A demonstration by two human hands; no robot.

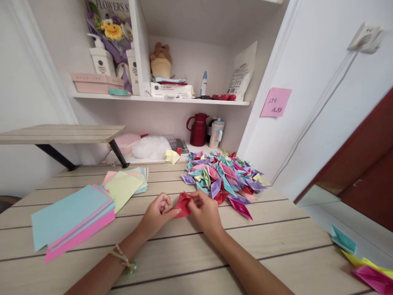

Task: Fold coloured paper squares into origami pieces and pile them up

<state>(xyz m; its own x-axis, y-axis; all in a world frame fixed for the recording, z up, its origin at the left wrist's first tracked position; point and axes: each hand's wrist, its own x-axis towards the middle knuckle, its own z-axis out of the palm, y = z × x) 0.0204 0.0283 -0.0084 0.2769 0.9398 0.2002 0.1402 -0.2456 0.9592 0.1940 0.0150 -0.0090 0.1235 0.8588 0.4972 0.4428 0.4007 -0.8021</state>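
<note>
A small piece of folded red paper (183, 206) is held between my two hands, just above the middle of the table. My left hand (159, 211) has its thumb on the paper's left edge, the other fingers curled in. Thumb and fingers of my right hand (204, 209) pinch its right side, hiding part of it. Beyond my right hand lies a heap of folded paper boats (225, 174) in many colours. To the left of my left hand are stacked sheets of coloured paper (72, 209), blue on top, with yellow-green sheets (124, 188) behind.
Loose paper boats (343, 239) lie at the lower right. A red jug (198, 130) and a cup (216, 133) stand at the back under a shelf (184, 99). A small raised stand (61, 133) is at the left. One yellow folded paper (172, 156) sits behind my hands.
</note>
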